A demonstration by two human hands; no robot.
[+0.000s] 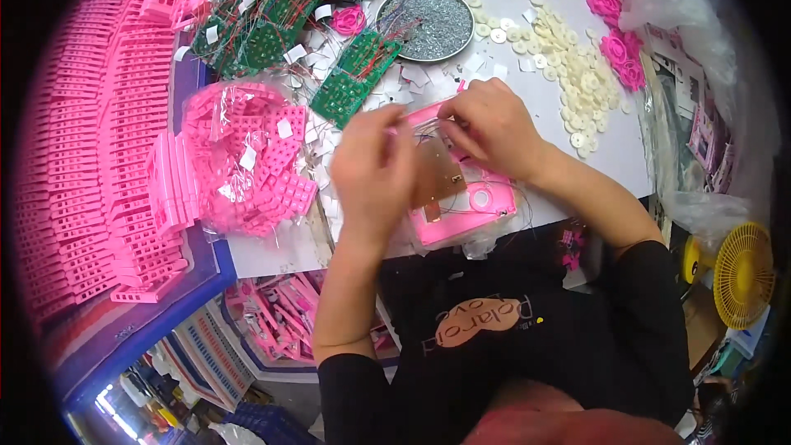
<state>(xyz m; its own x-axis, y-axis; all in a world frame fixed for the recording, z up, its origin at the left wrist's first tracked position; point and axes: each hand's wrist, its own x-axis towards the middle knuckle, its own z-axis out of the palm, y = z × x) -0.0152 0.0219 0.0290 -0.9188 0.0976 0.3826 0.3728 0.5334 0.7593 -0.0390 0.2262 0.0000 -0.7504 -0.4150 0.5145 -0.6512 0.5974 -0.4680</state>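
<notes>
A pink plastic toy casing [474, 216] lies in front of me at the table's near edge. A brown circuit board [438, 175] sits in it, with thin wires around it. My right hand [497, 125] is over the casing's far right part, its thumb and fingers drawn together in a pinch. What they hold is too small or hidden to make out. Over the casing's left side, my left hand [372, 166] is smeared by motion, so its grip does not show. A green circuit board [356, 74] with red wires lies just beyond the left hand.
Stacked pink panels [124, 148] and a bag of pink keypads [247, 161] fill the left. Wired green boards [272, 21] are piled at the back. A round tray of small metal screws [426, 23] and cream discs [568, 66] lie beyond my hands. A yellow fan [743, 274] stands right.
</notes>
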